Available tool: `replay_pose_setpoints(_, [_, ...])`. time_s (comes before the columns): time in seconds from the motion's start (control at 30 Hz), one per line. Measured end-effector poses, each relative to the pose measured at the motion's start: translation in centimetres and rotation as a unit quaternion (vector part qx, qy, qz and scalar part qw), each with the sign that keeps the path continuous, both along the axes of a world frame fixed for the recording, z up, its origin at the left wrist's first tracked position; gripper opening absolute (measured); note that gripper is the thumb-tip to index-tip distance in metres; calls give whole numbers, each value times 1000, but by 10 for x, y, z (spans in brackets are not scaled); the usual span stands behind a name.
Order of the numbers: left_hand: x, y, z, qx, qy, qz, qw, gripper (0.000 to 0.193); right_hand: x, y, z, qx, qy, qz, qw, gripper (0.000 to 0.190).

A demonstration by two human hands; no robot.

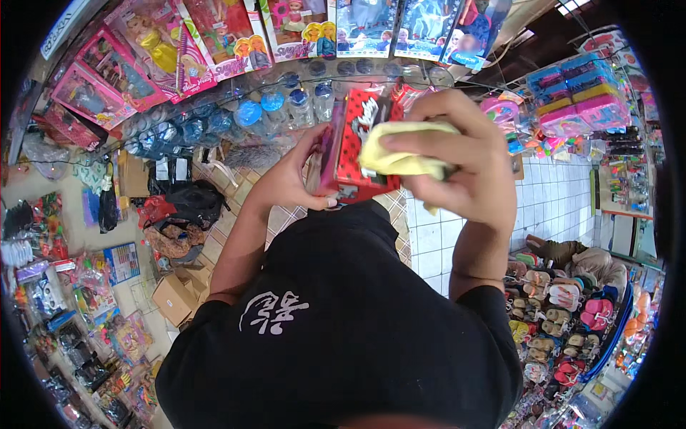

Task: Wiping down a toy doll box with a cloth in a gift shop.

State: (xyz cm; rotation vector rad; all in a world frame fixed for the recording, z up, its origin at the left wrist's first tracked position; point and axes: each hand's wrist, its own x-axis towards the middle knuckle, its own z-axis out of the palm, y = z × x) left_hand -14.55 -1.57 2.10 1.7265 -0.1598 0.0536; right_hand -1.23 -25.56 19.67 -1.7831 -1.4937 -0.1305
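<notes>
My left hand (292, 179) grips a red toy box (356, 120) with black dots and writing, its fingers behind the pink side and its thumb at the lower corner. The box is tilted in front of my chest. In my right hand (466, 161) is a bunched pale yellow cloth (399, 145), pressed between thumb and fingers. The cloth lies over the right part of the box's red face and hides some of the printing. Slight blur shows on the right hand and cloth.
Boxed dolls (300, 32) line a shelf ahead, above clear bottles with blue lids (249, 112). Pink and blue boxed sets (581, 102) stack at the right. Rows of sandals (563, 297) hang at lower right. On the left floor are a black bag (201, 206) and a cardboard box (177, 297).
</notes>
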Motion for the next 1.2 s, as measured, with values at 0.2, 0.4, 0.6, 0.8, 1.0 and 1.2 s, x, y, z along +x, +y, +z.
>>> replay_pose_setpoints(0.2, [-10,3,-4,57,-1,-30,998,127,8,5,-9,-72,-37,-28,996,34])
replay_pose_setpoints(0.4, [-14,0,-5,49,63,-12,997,133,9,1,-5,-64,-66,-64,994,33])
replay_pose_setpoints(0.6, [-15,-4,2,94,59,-13,994,132,10,5,-14,-72,-61,73,993,35])
replay_pose_setpoints(0.8, [-11,-5,-2,69,133,-8,989,132,22,3,-29,-41,-53,-67,996,31])
replay_pose_setpoints(1.0, [-7,1,-39,27,53,4,998,133,20,1,-37,-70,53,50,995,37])
replay_pose_setpoints(1.2, [-7,3,-44,-52,21,2,998,126,34,10,-60,5,81,-101,992,35])
